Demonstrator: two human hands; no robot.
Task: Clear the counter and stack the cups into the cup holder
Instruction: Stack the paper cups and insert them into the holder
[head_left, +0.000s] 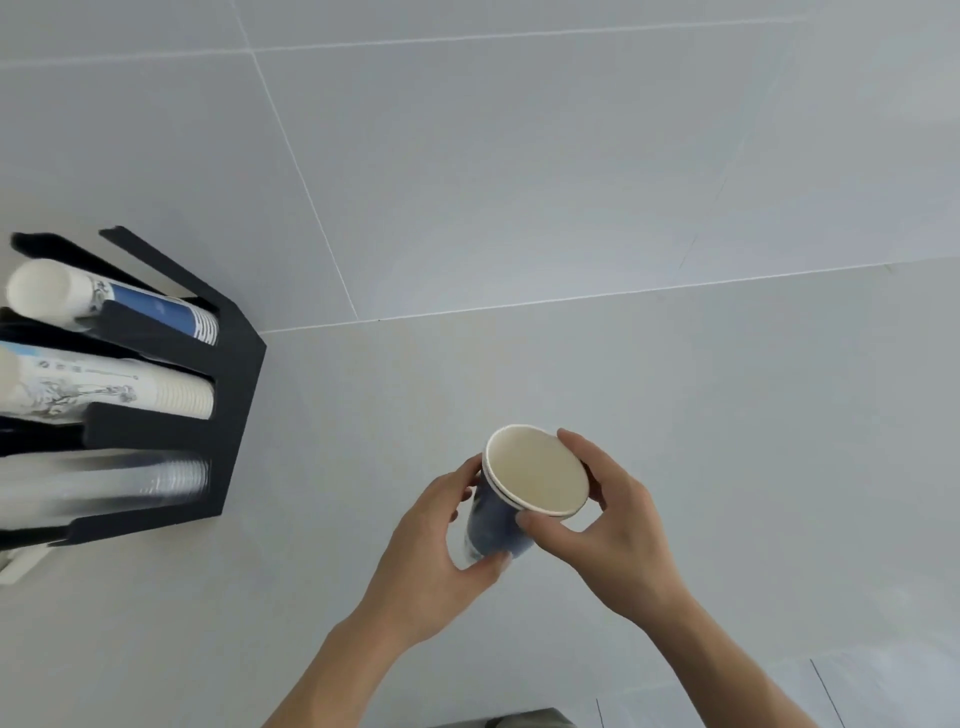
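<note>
I hold a small stack of blue paper cups (535, 475) with cream insides over the pale counter (675, 415), mouths facing up toward me. My left hand (436, 545) wraps the lower body of the stack. My right hand (618, 519) pinches the rim, thumb at the front and fingers behind. At the left stands a black cup holder (228, 395) with three slots: a blue-and-white paper cup stack (119, 306) at the back, a white printed paper cup stack (104, 387) in the middle, and clear plastic cups (130, 480) in front.
A grey tiled wall (519, 156) rises behind the counter. A white object (21, 564) pokes out under the holder's front left corner. The counter's near edge and the floor show at the bottom right.
</note>
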